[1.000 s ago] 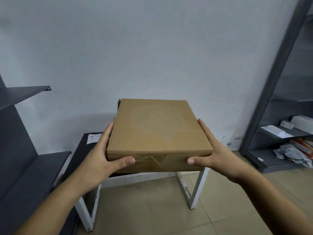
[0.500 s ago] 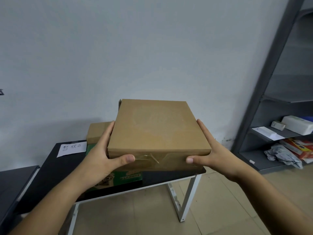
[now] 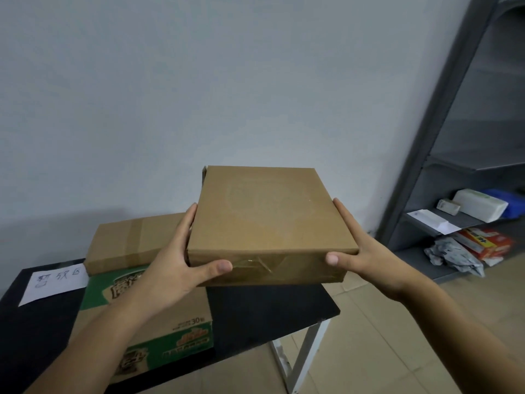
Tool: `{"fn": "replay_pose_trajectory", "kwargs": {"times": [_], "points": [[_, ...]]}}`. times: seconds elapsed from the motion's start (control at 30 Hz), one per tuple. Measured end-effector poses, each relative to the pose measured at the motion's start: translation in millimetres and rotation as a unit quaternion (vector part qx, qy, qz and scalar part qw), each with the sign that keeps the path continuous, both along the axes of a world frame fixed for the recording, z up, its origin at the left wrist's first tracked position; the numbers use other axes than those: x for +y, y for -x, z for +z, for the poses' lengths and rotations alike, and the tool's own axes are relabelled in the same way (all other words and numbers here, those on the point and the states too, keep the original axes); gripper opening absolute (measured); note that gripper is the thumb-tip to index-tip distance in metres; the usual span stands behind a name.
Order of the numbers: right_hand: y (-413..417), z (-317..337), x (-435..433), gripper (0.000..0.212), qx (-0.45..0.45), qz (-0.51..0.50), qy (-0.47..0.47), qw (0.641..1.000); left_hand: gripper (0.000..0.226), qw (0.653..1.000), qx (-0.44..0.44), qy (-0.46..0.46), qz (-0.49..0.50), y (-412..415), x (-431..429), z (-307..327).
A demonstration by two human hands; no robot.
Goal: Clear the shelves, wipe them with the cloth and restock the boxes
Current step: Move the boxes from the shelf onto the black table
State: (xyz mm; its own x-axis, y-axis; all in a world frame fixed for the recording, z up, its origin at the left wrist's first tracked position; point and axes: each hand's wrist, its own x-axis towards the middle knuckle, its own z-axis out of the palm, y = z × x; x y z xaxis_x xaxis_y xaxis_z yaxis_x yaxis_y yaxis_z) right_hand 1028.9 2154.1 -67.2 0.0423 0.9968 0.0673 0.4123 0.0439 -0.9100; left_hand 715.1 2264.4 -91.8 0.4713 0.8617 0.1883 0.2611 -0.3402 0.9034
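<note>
Head view: flat brown cardboard box (image 3: 267, 220) held in the air between both hands, top face level, taped front face toward the camera. Left hand (image 3: 176, 268): fingers straight and together, flat on the box's left wall, thumb laid across the front face. Right hand (image 3: 366, 251): same posture on the right wall, thumb tip on the front corner. The box is above the black table (image 3: 270, 308), not touching it. On the table: green printed carton (image 3: 159, 331), with a taped brown box (image 3: 127, 243) on top; handwritten paper label (image 3: 55, 282) just beside it. Grey shelf unit (image 3: 426, 155) at right holds a white packet (image 3: 480, 204) and crumpled grey wrapping (image 3: 451, 255).
</note>
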Motion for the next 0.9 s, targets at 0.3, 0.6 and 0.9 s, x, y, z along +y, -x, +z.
{"fn": "replay_pose_trajectory", "kwargs": {"times": [0.3, 0.6, 0.9], "points": [[-51, -33, 92, 0.084, 0.091, -0.072, 0.024, 0.993, 0.137, 0.999, 0.003, 0.011, -0.035, -43, 76, -13], [-116, -79, 174, 0.079, 0.103, -0.042, 0.056, 0.992, 0.052, 0.989, -0.059, 0.126, 0.057, -107, 126, -46], [-164, -124, 245, 0.075, 0.139, 0.037, 0.111, 0.983, 0.062, 0.961, -0.134, 0.194, 0.147, -151, 162, -102]]}}
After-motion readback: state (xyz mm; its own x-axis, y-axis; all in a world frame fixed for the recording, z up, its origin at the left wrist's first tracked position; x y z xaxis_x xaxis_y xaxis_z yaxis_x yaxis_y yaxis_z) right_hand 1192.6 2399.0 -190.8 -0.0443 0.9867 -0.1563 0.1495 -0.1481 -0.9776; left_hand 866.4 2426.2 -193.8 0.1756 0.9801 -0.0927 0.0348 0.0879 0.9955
